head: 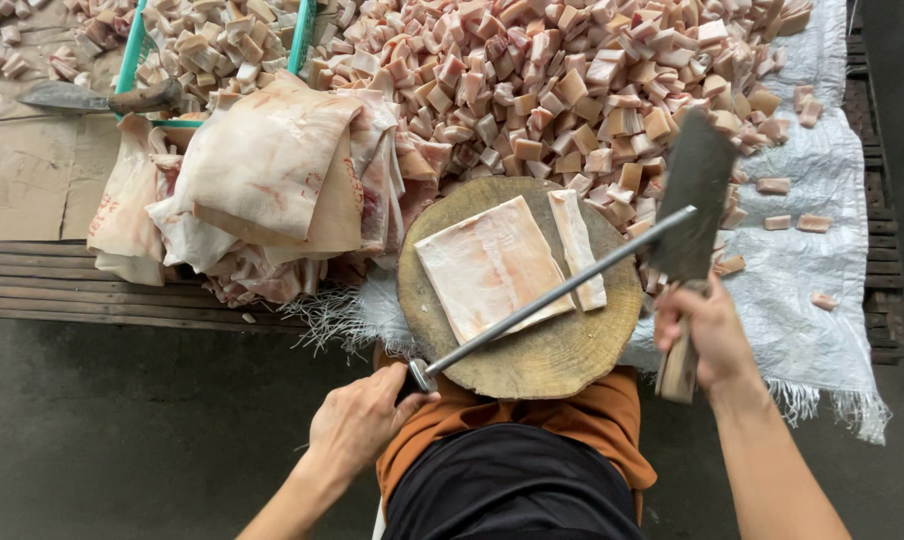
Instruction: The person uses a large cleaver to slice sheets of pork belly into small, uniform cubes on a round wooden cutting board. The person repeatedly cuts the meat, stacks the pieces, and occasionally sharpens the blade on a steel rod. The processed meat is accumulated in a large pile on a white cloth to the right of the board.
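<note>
Cleaver is gripped by its wooden handle in the right hand, fingers closed round it, blade raised just right of the round wooden chopping block. Steel rod is clasped at its near end in the left hand, laid across the block, tip touching the blade. Meat slab and cut strip lie on the block. Cubed meat pile is heaped behind the block; stacked slabs left of it.

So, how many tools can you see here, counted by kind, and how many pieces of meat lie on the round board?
Cleavers: 2, one in the right hand, blade, one lying far left
Sharpening rods: 1, held by the left hand
Meat pieces on the round wooden board: 2, a slab and a strip
Total: 5
</note>
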